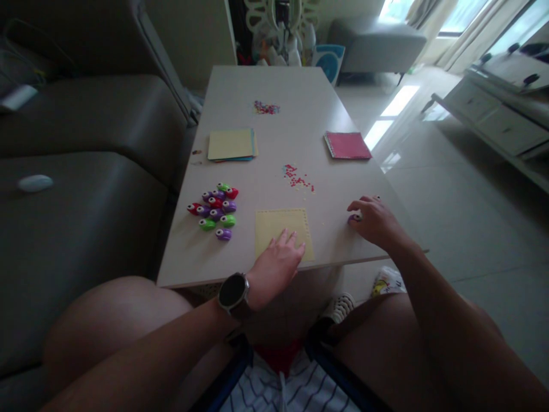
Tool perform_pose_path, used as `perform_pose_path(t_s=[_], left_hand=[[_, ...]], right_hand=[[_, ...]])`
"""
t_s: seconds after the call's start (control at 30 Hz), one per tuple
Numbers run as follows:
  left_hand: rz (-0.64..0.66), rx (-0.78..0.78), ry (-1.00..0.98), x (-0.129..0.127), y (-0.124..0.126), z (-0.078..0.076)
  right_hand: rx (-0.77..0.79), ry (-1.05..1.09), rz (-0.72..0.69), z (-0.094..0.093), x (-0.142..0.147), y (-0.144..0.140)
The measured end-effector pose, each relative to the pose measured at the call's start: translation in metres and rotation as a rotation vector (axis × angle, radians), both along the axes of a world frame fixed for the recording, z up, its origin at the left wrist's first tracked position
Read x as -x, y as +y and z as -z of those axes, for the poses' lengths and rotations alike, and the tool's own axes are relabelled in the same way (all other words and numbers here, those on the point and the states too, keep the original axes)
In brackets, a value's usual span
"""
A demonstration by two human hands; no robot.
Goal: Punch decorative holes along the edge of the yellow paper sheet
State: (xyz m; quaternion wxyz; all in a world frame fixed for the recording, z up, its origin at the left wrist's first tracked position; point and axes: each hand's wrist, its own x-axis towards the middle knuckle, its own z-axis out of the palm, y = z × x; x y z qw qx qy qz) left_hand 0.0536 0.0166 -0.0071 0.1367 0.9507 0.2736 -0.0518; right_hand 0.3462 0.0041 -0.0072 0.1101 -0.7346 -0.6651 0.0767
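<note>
My left hand (281, 250), with a watch on its wrist, lies flat with fingers spread on a pale yellow paper sheet (278, 220). Small marks run along the sheet's top and right edges. On the right of the table, my right hand (372, 220) has its thumb and fingers curled round a small purple toy with a white eye (354, 218), mostly covered by the fingers. A small white-and-dark spot shows just behind that hand; what it belongs to is hidden. Beyond the sheet lie scattered red bits (295, 176), too small to name.
Several purple, green and red eyed toys (215, 213) cluster on the left of the white table (300, 91). A yellow-topped paper stack (230, 144), a pink pad (347, 145) and a multicoloured pile of bits (266, 107) lie farther back. A dark sofa (77, 200) borders the left.
</note>
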Motion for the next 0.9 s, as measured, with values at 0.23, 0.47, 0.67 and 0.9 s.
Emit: perform_pose_path(t_s=[0.23, 0.47, 0.67, 0.9], left_hand=[[-0.009, 0.020, 0.035, -0.002, 0.001, -0.007], [-0.009, 0.038, 0.038, -0.002, 0.002, -0.007], [-0.002, 0.013, 0.049, -0.002, 0.001, -0.007], [-0.006, 0.013, 0.053, -0.002, 0.000, -0.006]], right_hand=[[0.151, 0.416, -0.103, 0.006, 0.043, 0.000], [-0.097, 0.437, -0.137, 0.020, 0.040, 0.005], [-0.122, 0.279, -0.109, 0.019, 0.039, 0.004], [-0.012, 0.083, -0.174, 0.013, 0.049, -0.002]])
